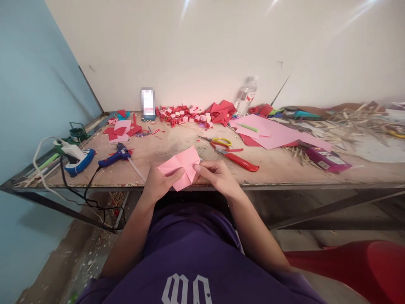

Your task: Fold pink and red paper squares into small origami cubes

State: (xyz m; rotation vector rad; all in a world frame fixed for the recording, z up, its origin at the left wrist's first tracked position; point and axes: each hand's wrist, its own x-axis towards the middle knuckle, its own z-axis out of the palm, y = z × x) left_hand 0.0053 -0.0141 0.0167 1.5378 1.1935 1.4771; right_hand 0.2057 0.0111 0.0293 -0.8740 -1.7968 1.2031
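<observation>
A creased piece of pink paper (182, 162) is held up over the table's front edge, its folds partly raised. My left hand (163, 180) grips its left side, thumb pressed on the face and fingers hidden behind. On the right edge, my right hand (217, 174) pinches the paper between thumb and fingers. Just beyond my right hand lie scissors (218, 142) with yellow and red handles and a red utility knife (242, 162). A blue glue gun (114, 156) rests on the table to the left of my left hand.
Many small red and pink folded paper pieces (186, 115) are heaped by the wall, beside a phone (148, 104) and a plastic bottle (246, 98). Pink sheets (275, 133) carry a green pen (247, 127). A blue power strip (80, 162) with cords sits left; thin wooden sticks (357, 126) lie right.
</observation>
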